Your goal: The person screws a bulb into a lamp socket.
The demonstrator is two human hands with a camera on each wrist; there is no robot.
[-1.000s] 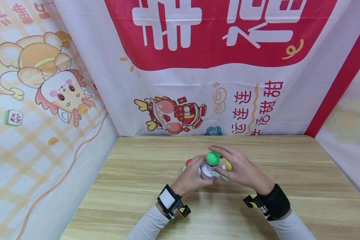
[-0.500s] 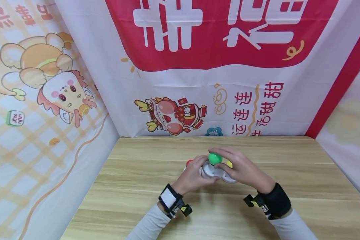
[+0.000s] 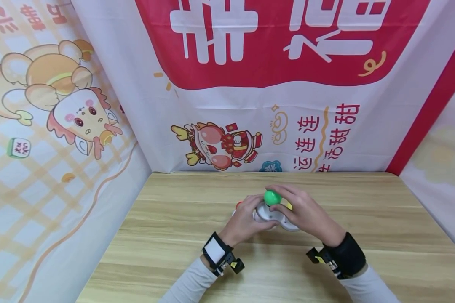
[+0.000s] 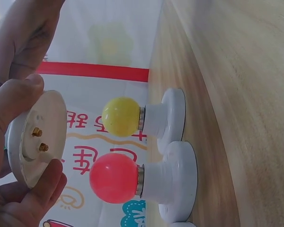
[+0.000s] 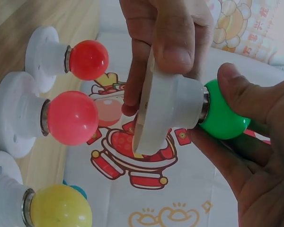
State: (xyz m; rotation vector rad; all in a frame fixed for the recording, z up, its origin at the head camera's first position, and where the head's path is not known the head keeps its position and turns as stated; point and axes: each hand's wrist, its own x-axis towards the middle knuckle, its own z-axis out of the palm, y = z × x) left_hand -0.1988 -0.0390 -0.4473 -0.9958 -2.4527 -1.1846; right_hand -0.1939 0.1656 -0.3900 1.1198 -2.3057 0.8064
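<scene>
In the head view both hands meet over the table around a white lamp holder (image 5: 168,109) with a green light bulb (image 3: 272,198) in its socket. My left hand (image 3: 246,219) grips the holder by its round base, thumb and fingers at the rim. The base's underside, with two brass screws (image 4: 40,140), shows in the left wrist view. My right hand (image 3: 307,210) pinches the bulb between thumb and fingers. The holder is raised off the table and lies on its side in the right wrist view. A metal collar (image 5: 205,105) shows between bulb and socket.
Below the hands, white holders stand upright on the wooden table (image 3: 174,235), bearing a red bulb (image 5: 89,60), a pink-red bulb (image 5: 73,118) and a yellow bulb (image 5: 61,208). They stand close together. Printed cloth (image 3: 227,97) hangs behind the table's back edge and along both sides.
Both hands and the lamp holder have shifted slightly right. My right thumb has moved up from beside the holder onto the green bulb, and more of the holder's white face shows.
</scene>
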